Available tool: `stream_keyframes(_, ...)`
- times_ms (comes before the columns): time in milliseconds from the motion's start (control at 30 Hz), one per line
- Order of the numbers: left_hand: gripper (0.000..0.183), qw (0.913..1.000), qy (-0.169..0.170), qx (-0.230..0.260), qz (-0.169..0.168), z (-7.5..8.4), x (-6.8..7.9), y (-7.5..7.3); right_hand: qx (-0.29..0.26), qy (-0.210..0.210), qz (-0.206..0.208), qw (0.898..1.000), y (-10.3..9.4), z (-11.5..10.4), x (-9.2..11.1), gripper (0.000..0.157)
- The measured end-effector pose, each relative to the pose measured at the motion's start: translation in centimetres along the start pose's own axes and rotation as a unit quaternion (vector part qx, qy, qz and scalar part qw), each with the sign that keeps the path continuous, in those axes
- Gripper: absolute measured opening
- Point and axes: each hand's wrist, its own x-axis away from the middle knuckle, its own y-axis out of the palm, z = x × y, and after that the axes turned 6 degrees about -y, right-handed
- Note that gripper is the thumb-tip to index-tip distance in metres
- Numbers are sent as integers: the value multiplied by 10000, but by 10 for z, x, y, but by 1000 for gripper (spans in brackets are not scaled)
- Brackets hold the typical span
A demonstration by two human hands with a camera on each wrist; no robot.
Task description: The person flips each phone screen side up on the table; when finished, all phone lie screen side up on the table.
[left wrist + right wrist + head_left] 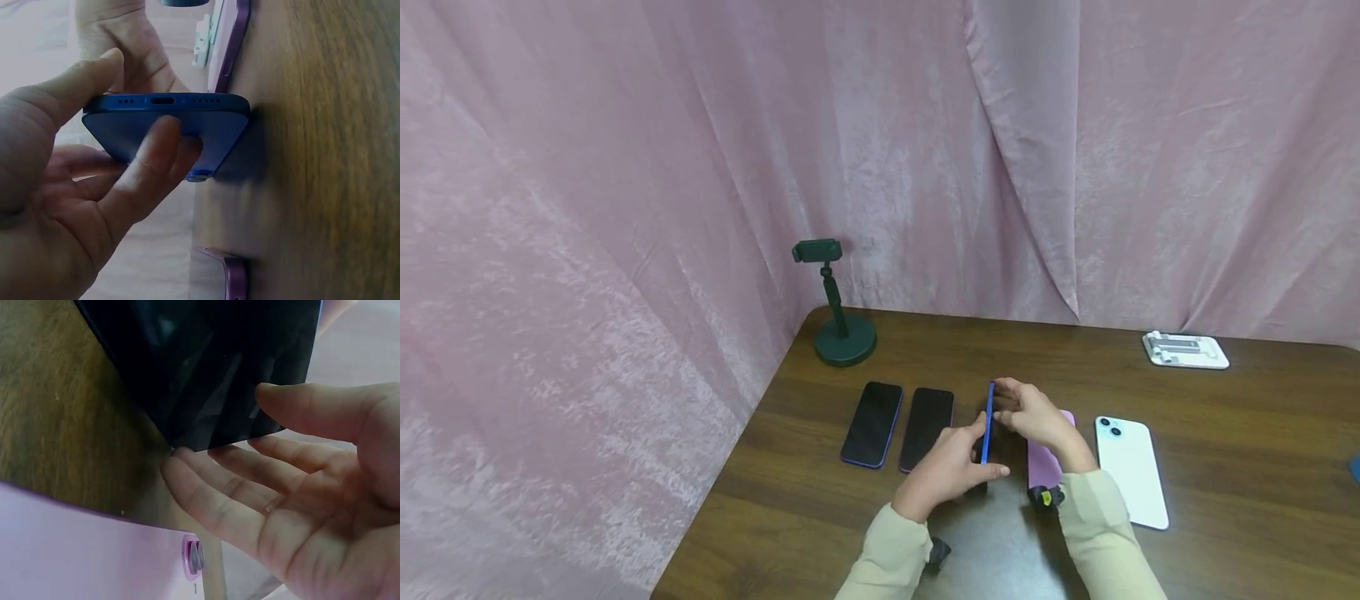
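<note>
A blue phone (988, 429) is tilted up on its long side between both hands, its dark screen (206, 375) showing in the right wrist view. My left hand (946, 468) grips it near the port end, thumb at the upper long edge and fingers against the blue back (125, 131). At the other end, my right hand (1036, 417) holds it, thumb (300, 406) over the screen and fingertips along the short edge. Close under the right forearm lies a pink-purple phone (1042, 465), back up. To the left lies a dark-screened phone with a purple edge (928, 429).
Farther left is another face-down-free dark screen on a blue-edged phone (871, 425). A white phone (1135, 471) lies right of the right hand. A green phone stand (844, 340) rises at the back left corner; a white folded stand (1187, 352) lies at the back right.
</note>
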Motion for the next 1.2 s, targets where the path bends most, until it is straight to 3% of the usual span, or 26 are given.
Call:
stream_keyframes(267, 77, 9994, -118, 278, 175, -2, 4, -2, 456, 154, 83, 9988, 3, 2, 1, 57)
stream_keyframes(500, 84, 9965, -464, -443, 542, 0, 7, 3, 791, 104, 208, 9966, 8, 0, 0, 57)
stream_keyframes(700, 97, 9911, -896, -876, 449, 2, 6, 4, 1103, 166, 287, 9933, 12, -1, -3, 55)
stream_keyframes(867, 96, 9833, -1091, -1423, 306, 3, 5, 7, 1476, 259, 350, 9881, 15, 0, -4, 53)
stream_keyframes(1200, 83, 9796, -1211, -1512, 532, -1, 2, 13, 1822, 657, 356, 9804, 16, -4, -4, 56)
